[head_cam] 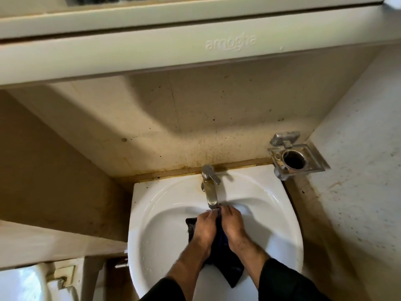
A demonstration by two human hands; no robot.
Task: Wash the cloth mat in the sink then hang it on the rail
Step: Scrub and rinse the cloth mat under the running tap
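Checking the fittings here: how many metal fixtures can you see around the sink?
2: the tap at the back rim of the sink, and a holder on the wall at its right. Others may be out of view.

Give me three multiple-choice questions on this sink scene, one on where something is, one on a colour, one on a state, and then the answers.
1. Where is the metal holder?
A. on the wall, right of the tap
B. inside the basin
C. left of the sink

2. What colour is the cloth mat?
A. white
B. dark, nearly black
C. yellow

3. How is the mat held?
A. in no hand
B. by one hand
C. by both hands

Answers: 1 A, it is fixed beside the tap. 2 B, dark against the white sink. 3 C, the left hand and the right hand grip it under the spout.
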